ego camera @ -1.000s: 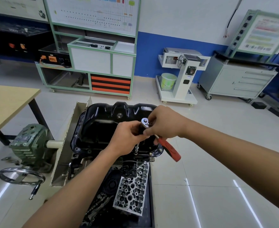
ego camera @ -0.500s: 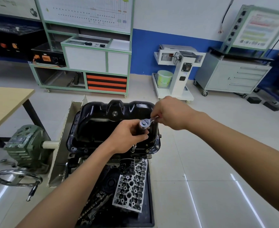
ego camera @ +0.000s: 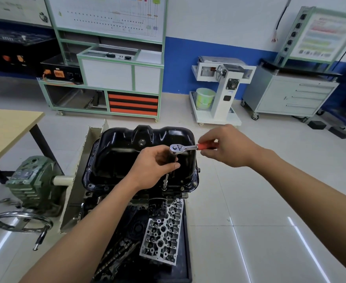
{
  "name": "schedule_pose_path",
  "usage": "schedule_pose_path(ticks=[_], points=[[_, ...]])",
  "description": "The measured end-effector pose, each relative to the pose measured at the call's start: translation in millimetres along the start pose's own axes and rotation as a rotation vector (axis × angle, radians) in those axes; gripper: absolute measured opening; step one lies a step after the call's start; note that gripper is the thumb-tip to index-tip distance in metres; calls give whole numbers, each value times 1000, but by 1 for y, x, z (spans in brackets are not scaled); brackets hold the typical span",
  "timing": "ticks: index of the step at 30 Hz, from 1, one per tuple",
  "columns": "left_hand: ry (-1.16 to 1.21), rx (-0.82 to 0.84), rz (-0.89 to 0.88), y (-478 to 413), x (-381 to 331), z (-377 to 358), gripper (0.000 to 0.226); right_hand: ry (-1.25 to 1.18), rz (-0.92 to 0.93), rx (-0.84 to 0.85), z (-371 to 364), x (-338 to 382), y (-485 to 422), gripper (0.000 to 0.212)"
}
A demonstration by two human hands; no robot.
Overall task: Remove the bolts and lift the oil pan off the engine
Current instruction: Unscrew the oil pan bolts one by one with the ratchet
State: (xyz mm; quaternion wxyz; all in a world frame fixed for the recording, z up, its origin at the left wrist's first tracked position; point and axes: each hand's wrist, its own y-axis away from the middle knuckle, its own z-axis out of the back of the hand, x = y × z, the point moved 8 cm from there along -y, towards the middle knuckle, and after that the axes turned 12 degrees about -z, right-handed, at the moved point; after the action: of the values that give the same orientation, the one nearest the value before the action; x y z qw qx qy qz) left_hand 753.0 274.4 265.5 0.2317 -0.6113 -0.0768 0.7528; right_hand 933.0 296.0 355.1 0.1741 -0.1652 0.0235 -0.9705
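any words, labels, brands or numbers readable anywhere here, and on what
No text can be read.
On the white diagram board at the back left: print too small.
On the colour-banded poster at the right: blurred.
On the small blue label of the white pedestal machine: blurred.

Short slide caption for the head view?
Left hand steadies the extension on the oil pan flange while right hand holds the red-handled ratchet.

Ratchet (ego camera: 180,149) spans left hand (ego camera: 155,162) to right hand (ego camera: 227,146), over oil pan (ego camera: 115,160). Extension (ego camera: 166,178) drops below left hand onto the pan's near flange. Cylinder head (ego camera: 164,235) lies nearer than both hands. Gearbox (ego camera: 31,180) and handwheel (ego camera: 22,222) sit well left of left hand.
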Motion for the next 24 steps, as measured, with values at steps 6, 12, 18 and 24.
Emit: schedule_pose_path(ticks=[6,12,18,24], points=[[-81,-80,-42,-2,-1,1,27,-65,-73,180,-13,12,37,10],[-155,-198,-60,1,2,1,27,-84,-151,191,-39,53,58,44],[-115,-147,-70,3,-3,0,23,-199,-169,337,-42,54,51,39],[-96,138,-37,6,-12,-11,15,201,-132,173,-2,30,16,4]])
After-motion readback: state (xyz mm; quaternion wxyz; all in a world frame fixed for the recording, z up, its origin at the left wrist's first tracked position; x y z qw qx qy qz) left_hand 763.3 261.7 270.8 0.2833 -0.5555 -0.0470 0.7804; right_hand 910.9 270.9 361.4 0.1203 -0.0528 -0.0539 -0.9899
